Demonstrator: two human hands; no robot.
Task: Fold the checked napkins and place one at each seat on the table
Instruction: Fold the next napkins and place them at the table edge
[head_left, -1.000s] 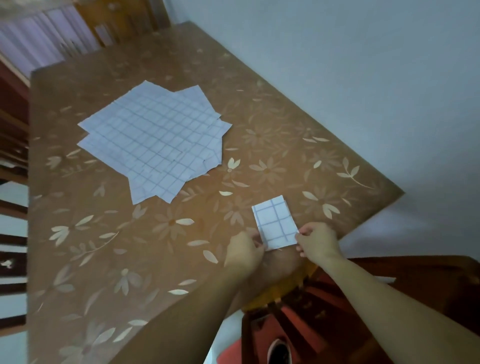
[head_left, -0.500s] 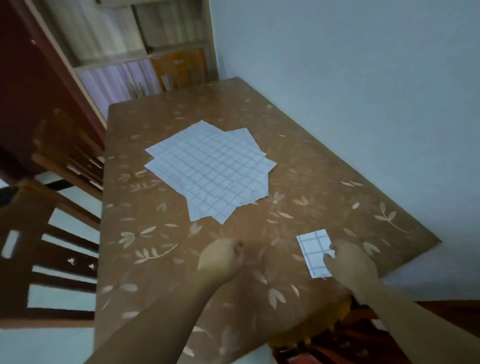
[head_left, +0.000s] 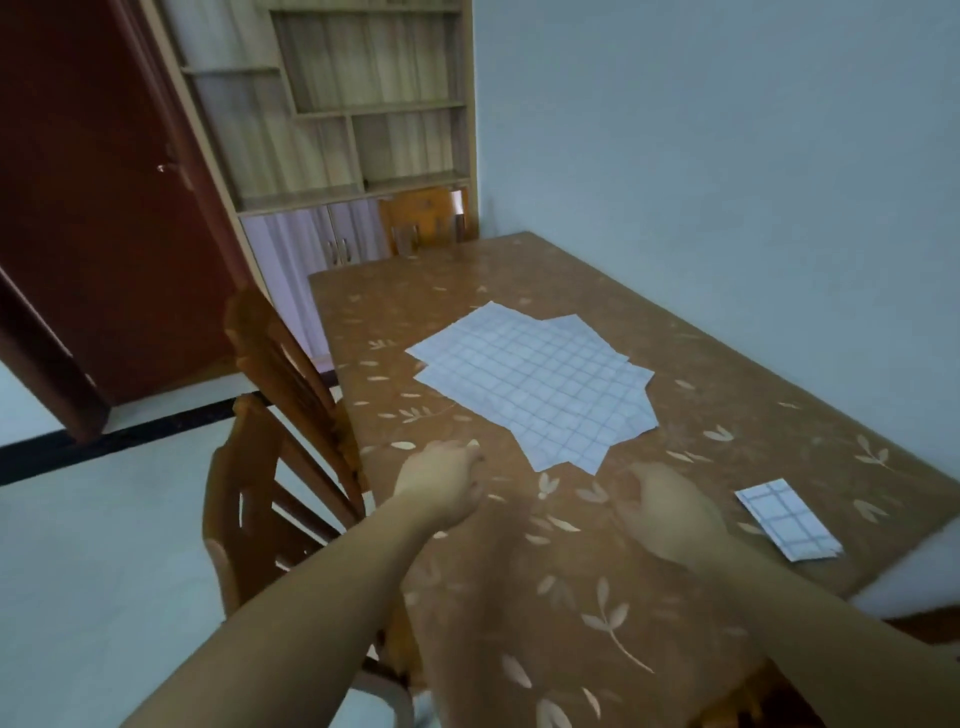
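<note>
A pile of unfolded white checked napkins (head_left: 540, 384) lies spread in the middle of the brown flower-patterned table (head_left: 727, 364). One small folded napkin (head_left: 787, 519) lies alone near the table's right front corner. My left hand (head_left: 441, 480) hovers over the table's left side with its fingers curled and nothing in it. My right hand (head_left: 670, 514) is over the table between the pile and the folded napkin, fingers loosely bent, holding nothing. Neither hand touches a napkin.
Two wooden chairs (head_left: 280, 415) stand pushed against the table's left edge. Another chair (head_left: 426, 218) sits at the far end. A shelf unit (head_left: 332, 130) and a dark red door (head_left: 93, 208) stand behind. The wall runs along the table's right side.
My right hand let go of the folded napkin and moved left toward the pile. The left hand drew away to the left. The view swung up and left.
</note>
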